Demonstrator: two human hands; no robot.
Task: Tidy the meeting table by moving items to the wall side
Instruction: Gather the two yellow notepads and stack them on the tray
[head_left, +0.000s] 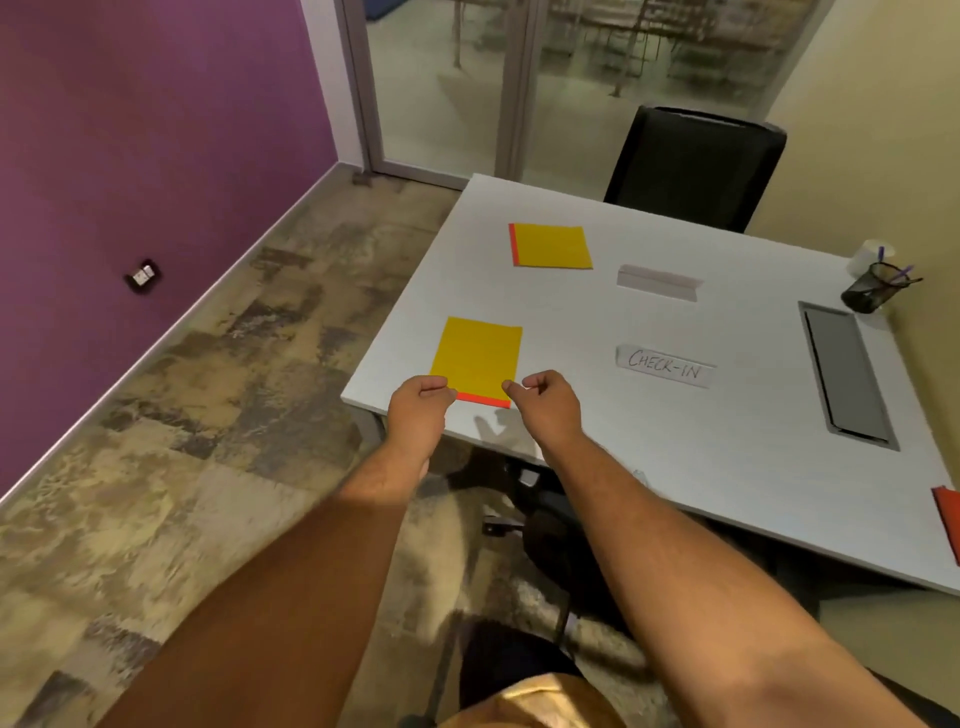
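Observation:
A yellow paper stack with an orange edge (477, 356) lies at the near left corner of the white table (675, 467). My left hand (418, 413) pinches its near left corner and my right hand (550, 405) pinches its near right corner. A second yellow stack with an orange edge (551, 246) lies farther back on the table. Two folded white name cards sit to the right: a blank one (657, 282) and one reading "CHECK-IN" (664, 365).
A black mesh pen cup (870, 287) and a white cup (872, 254) stand by the cream wall at the right. A grey cable hatch (847, 374) is set in the table. An orange sheet (948, 514) pokes in at the right edge. A black chair (696, 166) stands behind the table.

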